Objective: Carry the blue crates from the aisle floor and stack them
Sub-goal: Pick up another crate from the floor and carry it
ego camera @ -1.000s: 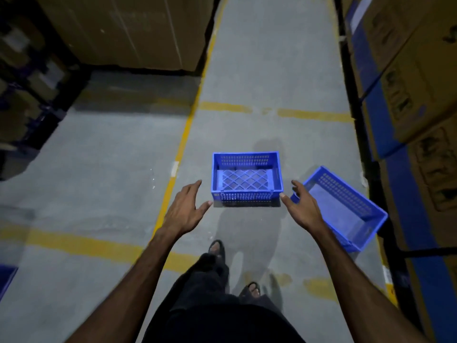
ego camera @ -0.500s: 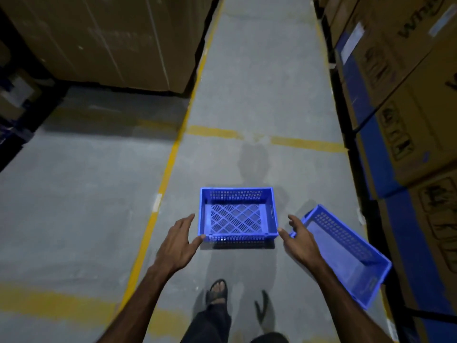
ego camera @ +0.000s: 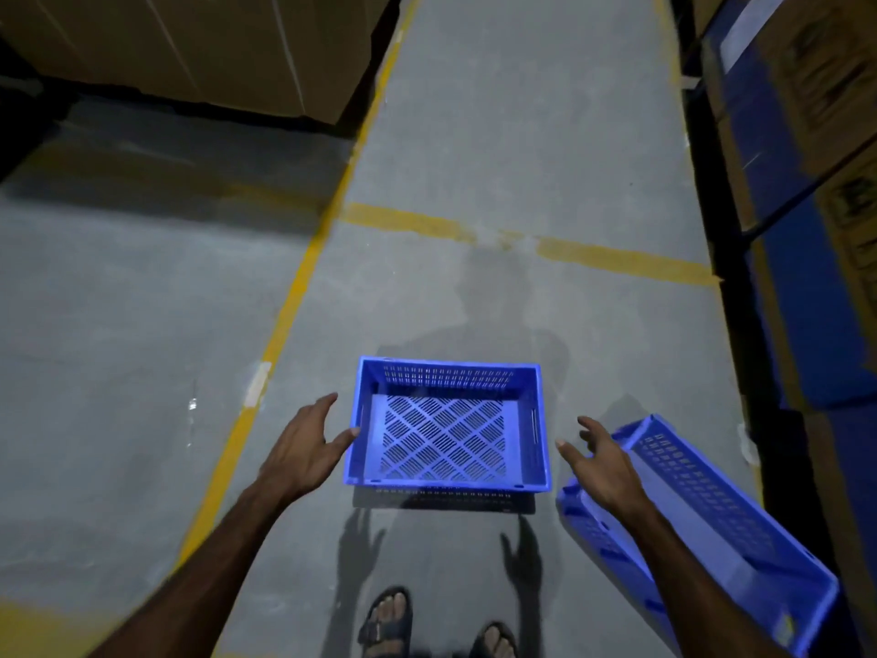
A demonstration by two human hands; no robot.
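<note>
Both hands have closed in on the crate (ego camera: 451,427) on the aisle floor (ego camera: 142,325): left hand (ego camera: 303,448) open, thumb at its wall; right hand (ego camera: 600,463) open, just apart. Reaching; next, grip both sides and lift. A second crate (ego camera: 721,520) lies tilted alongside.

Empty blue crate (ego camera: 448,422) upright on floor, second crate (ego camera: 712,524) tilted right
</note>
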